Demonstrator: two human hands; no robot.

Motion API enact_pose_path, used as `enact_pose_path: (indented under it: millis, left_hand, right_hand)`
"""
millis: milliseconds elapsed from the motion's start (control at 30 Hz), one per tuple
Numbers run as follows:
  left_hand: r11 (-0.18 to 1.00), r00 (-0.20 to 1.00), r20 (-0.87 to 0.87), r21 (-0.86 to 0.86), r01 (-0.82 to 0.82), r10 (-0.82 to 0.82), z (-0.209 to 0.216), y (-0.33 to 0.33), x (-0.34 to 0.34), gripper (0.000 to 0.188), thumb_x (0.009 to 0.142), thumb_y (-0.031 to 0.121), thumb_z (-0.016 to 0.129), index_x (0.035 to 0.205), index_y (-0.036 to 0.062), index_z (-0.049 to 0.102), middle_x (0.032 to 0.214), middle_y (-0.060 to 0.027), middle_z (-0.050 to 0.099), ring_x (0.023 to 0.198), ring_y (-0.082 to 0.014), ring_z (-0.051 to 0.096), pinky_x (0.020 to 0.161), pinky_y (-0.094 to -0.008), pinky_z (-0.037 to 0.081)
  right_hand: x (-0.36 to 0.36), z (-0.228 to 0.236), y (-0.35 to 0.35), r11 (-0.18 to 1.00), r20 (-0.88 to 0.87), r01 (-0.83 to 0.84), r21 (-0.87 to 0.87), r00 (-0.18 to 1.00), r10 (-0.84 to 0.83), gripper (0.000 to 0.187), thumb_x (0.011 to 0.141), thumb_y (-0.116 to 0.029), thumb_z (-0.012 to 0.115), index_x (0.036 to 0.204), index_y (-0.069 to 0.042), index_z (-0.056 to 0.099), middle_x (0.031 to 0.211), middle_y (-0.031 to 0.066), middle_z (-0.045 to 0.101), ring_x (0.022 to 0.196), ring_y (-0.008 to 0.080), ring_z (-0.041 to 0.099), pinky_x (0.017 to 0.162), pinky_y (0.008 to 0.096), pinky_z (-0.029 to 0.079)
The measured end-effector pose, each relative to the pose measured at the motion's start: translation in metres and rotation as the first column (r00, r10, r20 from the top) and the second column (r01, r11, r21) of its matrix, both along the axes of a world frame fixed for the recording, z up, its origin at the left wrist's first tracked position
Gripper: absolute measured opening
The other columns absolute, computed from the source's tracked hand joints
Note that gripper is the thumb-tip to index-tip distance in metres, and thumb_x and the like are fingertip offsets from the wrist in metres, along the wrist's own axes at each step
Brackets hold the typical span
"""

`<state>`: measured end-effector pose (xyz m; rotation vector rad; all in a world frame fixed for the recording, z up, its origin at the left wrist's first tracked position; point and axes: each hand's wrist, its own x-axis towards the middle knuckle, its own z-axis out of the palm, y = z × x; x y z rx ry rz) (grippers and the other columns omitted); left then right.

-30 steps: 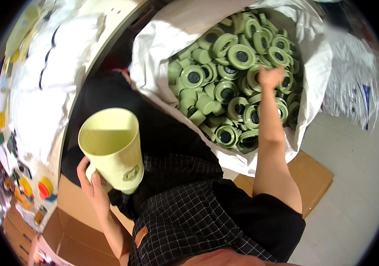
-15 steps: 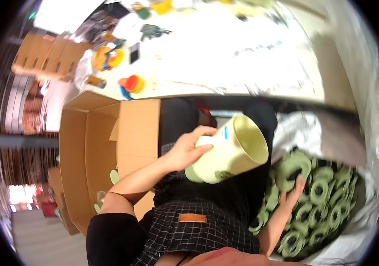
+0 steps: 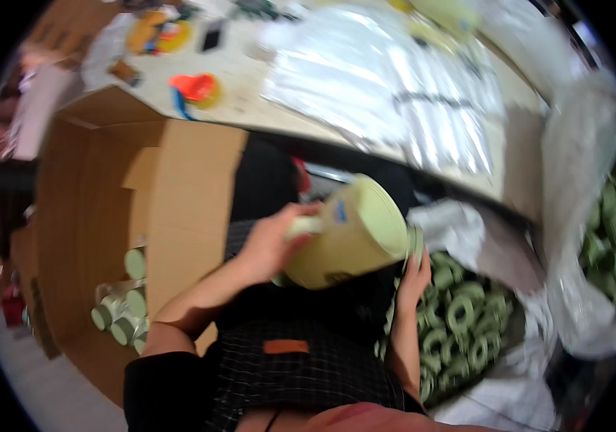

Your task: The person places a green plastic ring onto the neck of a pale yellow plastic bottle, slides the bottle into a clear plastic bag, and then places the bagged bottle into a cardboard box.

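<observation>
Over my lap, my left hand is closed round the handle of a pale green plastic pitcher. The pitcher lies tilted on its side, its wide open mouth toward the right and a small blue label near the handle. At that rim, my right hand grips a darker green ring-shaped lid, seen nearly edge-on. Whether the lid touches the rim I cannot tell. Below and right of this hand, many similar green lids fill a white sack.
An open cardboard box at the left holds several pale green containers. Across the worktable lie clear plastic bags, an orange tape dispenser and a dark phone. More green parts sit in plastic at the far right.
My right hand has lifted a lid out of the sack and brought it left to the pitcher's mouth. My left hand still holds the pitcher. The whole view has shifted.
</observation>
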<state>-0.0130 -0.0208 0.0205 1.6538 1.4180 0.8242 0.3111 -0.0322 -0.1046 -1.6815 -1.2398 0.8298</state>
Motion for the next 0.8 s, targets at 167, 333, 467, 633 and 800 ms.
enact_pose_path:
  millis: [167, 333, 467, 633, 800]
  left_hand:
    - [0.992, 0.954, 0.273, -0.002, 0.128, -0.123, -0.012, 0.005, 0.006, 0.046, 0.096, 0.007, 0.061, 0.141, 0.0070, 0.053, 0.135, -0.0169, 0.063, 0.120, -0.0324, 0.065, 0.100, -0.0373, 0.050]
    - [0.976, 0.939, 0.294, -0.073, 0.207, -0.178, -0.011, 0.004, 0.004, 0.045, 0.097, 0.012, 0.061, 0.141, 0.0064, 0.053, 0.140, -0.0155, 0.060, 0.124, -0.0311, 0.062, 0.102, -0.0374, 0.049]
    - [0.976, 0.933, 0.313, -0.066, 0.207, -0.177, -0.016, 0.001, -0.003, 0.044, 0.099, 0.018, 0.059, 0.140, 0.0050, 0.053, 0.143, -0.0144, 0.059, 0.126, -0.0291, 0.061, 0.105, -0.0368, 0.047]
    - [0.971, 0.914, 0.365, -0.089, 0.223, -0.176, -0.020, -0.005, -0.008, 0.045, 0.100, 0.019, 0.057, 0.141, 0.0042, 0.051, 0.146, -0.0149, 0.056, 0.128, -0.0258, 0.059, 0.106, -0.0366, 0.045]
    - [0.988, 0.984, 0.132, -0.075, 0.134, -0.123, -0.003, -0.017, 0.011, 0.051, 0.095, 0.019, 0.063, 0.142, 0.0048, 0.048, 0.142, -0.0198, 0.056, 0.113, -0.0390, 0.065, 0.097, -0.0407, 0.052]
  right_hand:
    - [0.012, 0.110, 0.056, 0.906, -0.205, -0.156, 0.395, 0.946, 0.252, 0.054, 0.095, -0.042, 0.064, 0.121, 0.005, 0.065, 0.104, 0.0089, 0.065, 0.093, 0.0179, 0.058, 0.084, 0.0349, 0.047]
    - [-0.025, 0.146, 0.064, 0.587, 0.358, -0.733, 0.343, 0.680, 0.640, 0.060, 0.084, -0.047, 0.074, 0.123, -0.002, 0.069, 0.084, 0.0091, 0.055, 0.078, 0.0275, 0.053, 0.071, 0.0380, 0.044]
    - [-0.025, 0.138, 0.052, 0.565, 0.422, -0.725, 0.394, 0.689, 0.589, 0.060, 0.087, -0.052, 0.070, 0.124, -0.004, 0.070, 0.082, 0.0057, 0.056, 0.073, 0.0230, 0.051, 0.065, 0.0353, 0.043]
    - [-0.032, 0.137, 0.038, 0.560, 0.390, -0.745, 0.362, 0.667, 0.635, 0.063, 0.087, -0.054, 0.070, 0.126, -0.004, 0.068, 0.083, 0.0056, 0.057, 0.074, 0.0227, 0.052, 0.066, 0.0349, 0.042]
    - [-0.033, 0.141, 0.032, 0.658, 0.325, -0.677, 0.331, 0.736, 0.594, 0.053, 0.092, -0.043, 0.067, 0.126, -0.002, 0.067, 0.084, 0.0090, 0.057, 0.076, 0.0250, 0.053, 0.070, 0.0378, 0.043]
